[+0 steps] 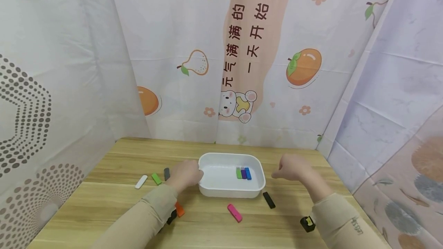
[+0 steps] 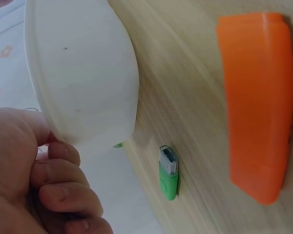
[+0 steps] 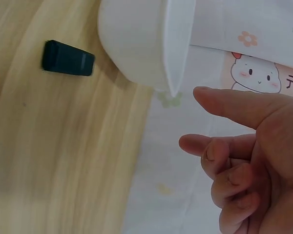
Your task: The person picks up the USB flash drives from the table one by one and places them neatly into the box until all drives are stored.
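Note:
A white plastic basin (image 1: 218, 193) stands on the wooden table, with a green (image 1: 238, 173), a purple (image 1: 243, 174) and a blue stick (image 1: 247, 173) side by side in its right half. My left hand (image 1: 185, 173) pinches the basin's left rim between thumb and curled fingers, plainly seen in the left wrist view. Right of the basin, my right hand (image 1: 294, 167) is apart from it and holds nothing. In the right wrist view its thumb and index finger reach toward the rim, the other fingers loosely bent. A green USB stick (image 2: 168, 175) and an orange piece (image 2: 258, 107) lie near my left hand.
Left of the basin lie a white stick (image 1: 141, 181) and a grey stick (image 1: 167, 174). A pink stick (image 1: 235, 213) and a black stick (image 1: 268, 200) lie in front. A small black-and-yellow object (image 1: 307, 223) is by my right sleeve. Printed curtains (image 1: 173, 30) surround the table.

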{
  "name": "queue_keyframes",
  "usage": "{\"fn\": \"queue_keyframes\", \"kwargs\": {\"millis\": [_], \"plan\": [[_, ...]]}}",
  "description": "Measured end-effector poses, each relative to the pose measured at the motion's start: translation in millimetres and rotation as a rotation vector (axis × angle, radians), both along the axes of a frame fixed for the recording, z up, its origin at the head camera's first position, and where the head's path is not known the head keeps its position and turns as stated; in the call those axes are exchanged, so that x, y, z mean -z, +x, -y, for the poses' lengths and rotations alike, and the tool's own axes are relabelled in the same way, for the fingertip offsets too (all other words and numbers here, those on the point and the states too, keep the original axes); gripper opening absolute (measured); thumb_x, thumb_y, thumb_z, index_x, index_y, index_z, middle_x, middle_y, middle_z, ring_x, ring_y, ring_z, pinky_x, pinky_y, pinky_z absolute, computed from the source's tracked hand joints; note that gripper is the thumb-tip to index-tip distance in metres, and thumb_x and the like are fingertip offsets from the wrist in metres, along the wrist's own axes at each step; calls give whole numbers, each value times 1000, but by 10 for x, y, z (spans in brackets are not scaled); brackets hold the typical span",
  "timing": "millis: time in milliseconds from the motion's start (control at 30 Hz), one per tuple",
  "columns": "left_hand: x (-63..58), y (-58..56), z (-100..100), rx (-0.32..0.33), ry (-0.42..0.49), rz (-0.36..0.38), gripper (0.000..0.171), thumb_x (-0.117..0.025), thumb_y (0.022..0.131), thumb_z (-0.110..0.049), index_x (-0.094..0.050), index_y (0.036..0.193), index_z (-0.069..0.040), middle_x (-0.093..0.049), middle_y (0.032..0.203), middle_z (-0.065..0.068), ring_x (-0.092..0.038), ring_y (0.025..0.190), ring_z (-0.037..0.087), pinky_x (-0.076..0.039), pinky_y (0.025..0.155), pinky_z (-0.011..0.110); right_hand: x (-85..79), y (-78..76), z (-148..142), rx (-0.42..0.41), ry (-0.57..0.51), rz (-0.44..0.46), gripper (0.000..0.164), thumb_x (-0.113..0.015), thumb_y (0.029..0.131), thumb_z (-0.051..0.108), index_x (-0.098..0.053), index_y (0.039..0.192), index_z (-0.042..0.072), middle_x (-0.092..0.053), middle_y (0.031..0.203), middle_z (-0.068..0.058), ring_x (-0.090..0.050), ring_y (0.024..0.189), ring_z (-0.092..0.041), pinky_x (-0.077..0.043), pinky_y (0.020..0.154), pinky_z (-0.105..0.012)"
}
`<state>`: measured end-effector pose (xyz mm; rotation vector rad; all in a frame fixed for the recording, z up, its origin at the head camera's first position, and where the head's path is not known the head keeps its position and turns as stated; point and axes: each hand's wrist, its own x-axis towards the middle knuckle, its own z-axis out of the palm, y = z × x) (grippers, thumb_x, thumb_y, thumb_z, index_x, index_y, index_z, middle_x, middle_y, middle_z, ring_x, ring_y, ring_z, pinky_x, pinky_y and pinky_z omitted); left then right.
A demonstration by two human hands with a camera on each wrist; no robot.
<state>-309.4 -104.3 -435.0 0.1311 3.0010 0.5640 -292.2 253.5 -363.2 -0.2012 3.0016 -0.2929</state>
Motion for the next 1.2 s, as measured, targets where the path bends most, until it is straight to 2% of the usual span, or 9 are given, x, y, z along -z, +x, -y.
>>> {"fn": "queue_keyframes", "kwargs": {"millis": [433,933,1200], "plan": [[-66,16,-10,6,-13,4,15,-53,84,-25,-60,79,-12,-52,64,4,-47,53,19,-34,45,33,260,-20,19,-43,-8,24,46,-78,67,37,-41,48,16,-32,45,8,-25,42,-8,-20,42,-24],[-51,15,1,21,-14,-20,17,-54,84,-26,-60,74,-13,-52,62,3,-47,52,19,-33,44,32,532,-11,98,-61,29,74,44,-77,65,39,-42,49,17,-31,44,9,-27,42,-9,-19,41,-26],[-28,8,-1,18,-27,-24,18,-53,84,-26,-60,74,-13,-52,61,3,-47,51,18,-34,43,32,590,10,134,-44,46,96,38,-77,67,37,-49,54,15,-40,50,5,-35,46,-12,-25,43,-29]]}}
